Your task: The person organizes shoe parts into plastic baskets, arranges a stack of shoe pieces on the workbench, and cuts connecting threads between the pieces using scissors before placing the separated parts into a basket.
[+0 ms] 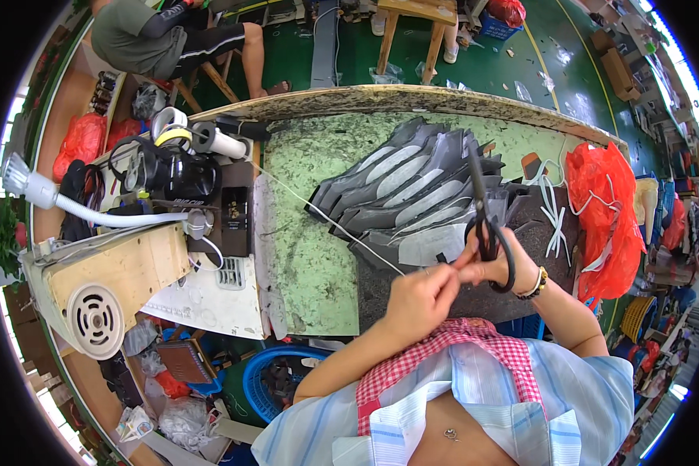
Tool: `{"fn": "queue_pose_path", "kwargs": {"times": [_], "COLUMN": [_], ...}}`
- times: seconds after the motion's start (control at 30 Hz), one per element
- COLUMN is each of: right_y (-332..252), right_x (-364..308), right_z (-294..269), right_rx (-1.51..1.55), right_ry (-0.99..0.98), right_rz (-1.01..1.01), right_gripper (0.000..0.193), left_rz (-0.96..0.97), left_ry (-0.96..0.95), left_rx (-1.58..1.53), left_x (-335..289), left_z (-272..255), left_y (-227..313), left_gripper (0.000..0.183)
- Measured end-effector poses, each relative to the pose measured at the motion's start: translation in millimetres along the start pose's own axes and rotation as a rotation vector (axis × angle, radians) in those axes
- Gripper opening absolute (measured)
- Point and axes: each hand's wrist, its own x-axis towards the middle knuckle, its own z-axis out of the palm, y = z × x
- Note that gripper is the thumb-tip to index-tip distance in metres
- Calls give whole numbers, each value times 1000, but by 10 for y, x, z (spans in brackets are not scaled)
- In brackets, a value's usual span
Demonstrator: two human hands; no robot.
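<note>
My right hand [499,262] has its fingers through the black handles of a pair of scissors [480,194], blades pointing away from me. Its thumb and fingertips meet those of my left hand [423,299], which is closed in a pinch. White cord [326,220] runs taut from a spool [227,144] at the back left to my left hand; its end is hidden in the fingers. Beyond both hands lies an overlapping stack of dark grey cut pieces [412,175] with lighter grey patches. A small black bit shows beside my fingertips.
A red plastic bag [602,225] and loose white cords [552,217] lie at the right. A lamp [31,182], a sewing machine head [171,171] and a dark phone [235,208] stand left. A blue basket [260,377] sits below the table edge. Another person [163,39] sits beyond.
</note>
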Motion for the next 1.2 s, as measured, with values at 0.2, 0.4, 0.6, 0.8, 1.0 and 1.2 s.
{"fn": "queue_pose_path", "kwargs": {"times": [0.2, 0.4, 0.6, 0.8, 1.0, 1.2], "right_y": [-27, -2, 24, -303, 371, 161], "right_x": [576, 1132, 1197, 425, 474, 354], "right_z": [-510, -681, -746, -293, 470, 447], "right_rx": [-380, -1009, -1336, -252, 288, 277], "right_ry": [323, 360, 520, -301, -306, -243], "right_rz": [-174, -232, -361, 147, 660, 544], "right_gripper": [31, 32, 32, 55, 70, 53], "left_rz": [177, -225, -342, -73, 56, 50], "left_ry": [38, -13, 96, 212, 65, 121], "left_rx": [464, 137, 468, 624, 508, 498], "left_x": [506, 492, 637, 435, 266, 58], "left_z": [-437, -294, -380, -704, -996, -817], "left_y": [-626, -888, -1171, -1290, -1223, -1004], "left_gripper": [12, 22, 32, 38, 20, 19]}}
